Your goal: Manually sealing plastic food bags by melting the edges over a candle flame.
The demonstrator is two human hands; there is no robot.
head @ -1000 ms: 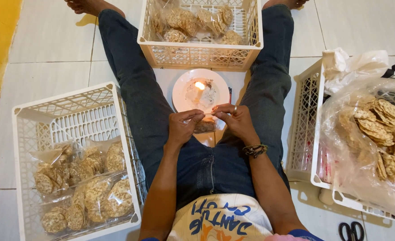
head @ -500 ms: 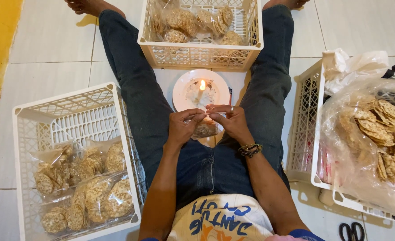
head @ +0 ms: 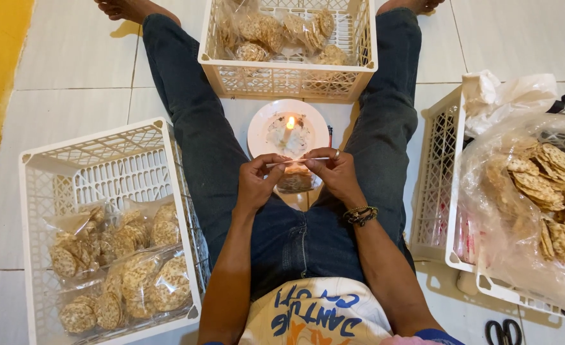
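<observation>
Both hands are pinching the top edge of a small clear bag of crackers, pulled flat between them: left hand clamped on one end of the strip, right hand on the other, the bag hanging just below the fingers over the lap. Just beyond the hands sits a lit candle on a white plate on the floor, flame close to the stretched edge. Looks like the sealing step to me, so the next bit would need a steady, even pass without lingering.

Further out: a white crate with sealed bags to the left of the left hand, another crate past the plate, and a big bag of loose crackers out to the right.
</observation>
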